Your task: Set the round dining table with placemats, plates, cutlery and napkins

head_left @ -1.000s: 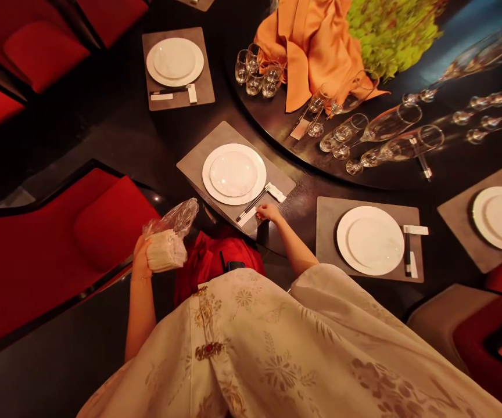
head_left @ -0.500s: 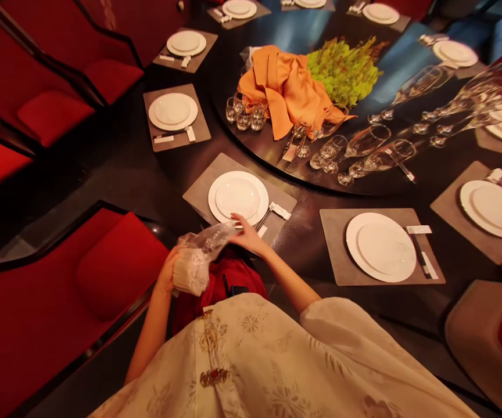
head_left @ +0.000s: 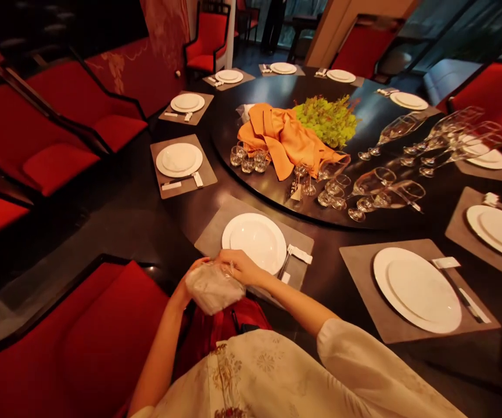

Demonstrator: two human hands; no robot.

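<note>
Left hand [head_left: 185,285], right hand [head_left: 241,267], on plastic bag [head_left: 213,288] (crinkled)

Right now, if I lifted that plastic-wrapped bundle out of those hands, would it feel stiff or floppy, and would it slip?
Probably light and somewhat soft: the plastic-wrapped bundle sits cupped between the left hand and right hand. The thin, crinkled plastic may slip in a grip. Its pale contents are too blurred to name, so the stiffness stays uncertain.

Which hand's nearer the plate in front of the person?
Right hand: at the near rim of the plate, on top of the plastic bundle. Left hand: farther left, off the plate, under the bundle.
</note>
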